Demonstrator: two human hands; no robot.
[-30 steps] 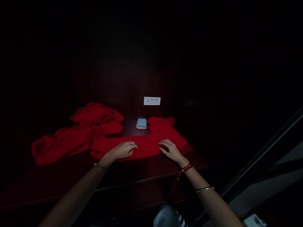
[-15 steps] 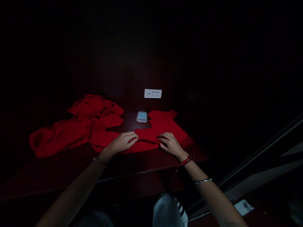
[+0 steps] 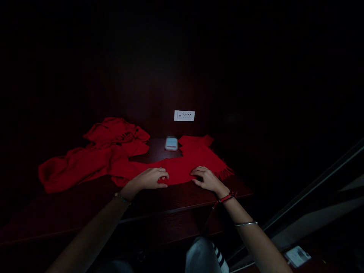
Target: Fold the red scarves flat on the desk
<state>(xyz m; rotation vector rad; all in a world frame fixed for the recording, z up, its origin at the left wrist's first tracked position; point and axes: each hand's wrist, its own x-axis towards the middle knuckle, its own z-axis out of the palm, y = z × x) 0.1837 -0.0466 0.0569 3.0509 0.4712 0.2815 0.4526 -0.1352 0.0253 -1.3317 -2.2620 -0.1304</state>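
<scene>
A red fringed scarf (image 3: 179,168) lies stretched across the dark wooden surface. My left hand (image 3: 152,178) rests on its near part, thumb and fingers apart. At the scarf's near edge on the right, my right hand (image 3: 206,178) touches the cloth with thumb and fingers parted. Between my hands the cloth lies flat. On the left the scarf runs into a crumpled red heap (image 3: 113,131) with fringe showing; whether it is all one piece I cannot tell.
A small pale blurred square (image 3: 171,143) sits behind the scarf. A white power socket (image 3: 184,115) is on the dark back wall. The front edge of the wooden surface (image 3: 170,210) runs above my knee (image 3: 200,256). A whitish flat item (image 3: 297,256) lies at lower right.
The raised fold between my hands has come down flat. Both hands have moved toward me and their fingers have let go of the cloth. The view has shifted slightly upward.
</scene>
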